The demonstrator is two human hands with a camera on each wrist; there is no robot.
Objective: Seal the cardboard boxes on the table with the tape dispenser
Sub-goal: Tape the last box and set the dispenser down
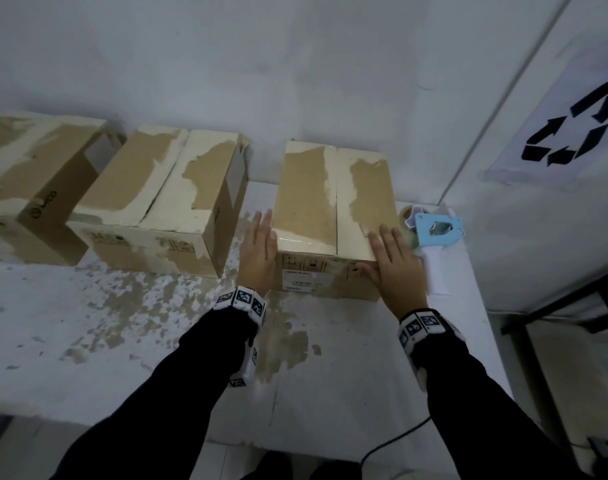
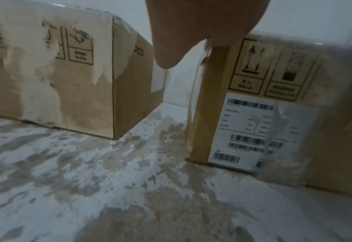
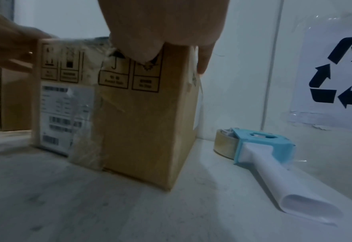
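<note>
The right cardboard box stands with its top flaps closed and a seam down the middle. My left hand lies flat with straight fingers against its left side. My right hand rests flat on the box's near right top corner, thumb on the front face. The front of the box carries a white barcode label and old clear tape. The blue and white tape dispenser lies on the table just right of the box, untouched, its white handle pointing toward me.
A middle box and a left box stand in a row along the white wall. A narrow gap separates the middle box from the right one. The worn white table ends just right of the dispenser. A recycling sign hangs on the right wall.
</note>
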